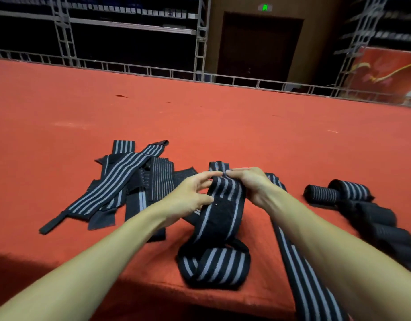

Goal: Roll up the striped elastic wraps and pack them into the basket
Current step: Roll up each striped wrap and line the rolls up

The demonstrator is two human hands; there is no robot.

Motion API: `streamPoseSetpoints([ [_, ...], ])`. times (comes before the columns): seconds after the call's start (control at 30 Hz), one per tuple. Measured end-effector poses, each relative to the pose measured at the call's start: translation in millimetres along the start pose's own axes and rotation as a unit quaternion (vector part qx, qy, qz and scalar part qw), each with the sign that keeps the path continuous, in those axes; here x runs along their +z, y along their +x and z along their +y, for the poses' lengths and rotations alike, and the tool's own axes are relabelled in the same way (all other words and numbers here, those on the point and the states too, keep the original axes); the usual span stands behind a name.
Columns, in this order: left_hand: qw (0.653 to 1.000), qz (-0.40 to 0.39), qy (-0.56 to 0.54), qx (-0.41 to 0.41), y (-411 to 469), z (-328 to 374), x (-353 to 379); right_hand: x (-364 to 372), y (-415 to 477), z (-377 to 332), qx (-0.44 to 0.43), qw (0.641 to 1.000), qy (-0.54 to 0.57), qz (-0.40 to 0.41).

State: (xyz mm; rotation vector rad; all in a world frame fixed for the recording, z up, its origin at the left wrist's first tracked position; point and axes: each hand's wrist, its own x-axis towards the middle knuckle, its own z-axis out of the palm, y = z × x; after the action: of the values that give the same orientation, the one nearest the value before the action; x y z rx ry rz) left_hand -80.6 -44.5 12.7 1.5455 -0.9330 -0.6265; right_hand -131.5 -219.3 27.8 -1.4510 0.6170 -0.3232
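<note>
A black elastic wrap with grey stripes (pixel 223 205) is lifted above the red surface, its lower part looped on the cloth near the front edge. My left hand (pixel 190 198) pinches its left edge with fingers and thumb. My right hand (pixel 250 181) grips its top right edge. A pile of unrolled striped wraps (pixel 130 181) lies to the left. Several rolled wraps (pixel 348 193) lie in a row to the right. Another long wrap (pixel 301 269) runs under my right forearm and over the front edge. No basket is in view.
The red cloth-covered surface (pixel 199 117) stretches far back to a metal railing (pixel 153 70). Its front edge drops off just below the looped wrap. Dark shelving and a door stand behind.
</note>
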Motion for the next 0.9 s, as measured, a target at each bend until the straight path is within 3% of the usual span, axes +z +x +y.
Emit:
streamPoseSetpoints([
  [0.1, 1.000, -0.019, -0.002, -0.002, 9.7, 1.1, 26.7, -32.7, -11.6, 5.4, -0.078, 0.994, -0.022, 0.069],
  [0.2, 0.999, 0.030, -0.032, 0.009, 23.1, 1.4, 49.0, -64.0, -19.0, 8.7, -0.149, 0.983, -0.038, 0.101],
  [0.33, 0.985, 0.139, -0.098, -0.029, 55.3, -3.8, 67.8, -96.6, -20.9, 22.7, -0.227, 0.964, -0.112, 0.084],
  [0.47, 0.987, 0.140, -0.064, -0.050, 86.4, -18.5, 78.9, -107.6, -12.3, 47.9, -0.291, 0.933, -0.195, 0.077],
  [0.7, 0.989, 0.083, 0.053, -0.113, 107.4, -51.8, 78.3, -117.6, 9.3, 89.4, -0.306, 0.925, -0.210, 0.085],
  [0.77, 0.990, 0.088, 0.078, -0.080, 106.5, -61.7, 81.3, -120.0, 10.1, 90.9, -0.309, 0.927, -0.205, 0.052],
  [0.9, 0.987, 0.156, 0.025, -0.014, 103.2, -69.2, 85.2, -121.2, 14.3, 92.5, -0.285, 0.941, -0.183, 0.031],
])
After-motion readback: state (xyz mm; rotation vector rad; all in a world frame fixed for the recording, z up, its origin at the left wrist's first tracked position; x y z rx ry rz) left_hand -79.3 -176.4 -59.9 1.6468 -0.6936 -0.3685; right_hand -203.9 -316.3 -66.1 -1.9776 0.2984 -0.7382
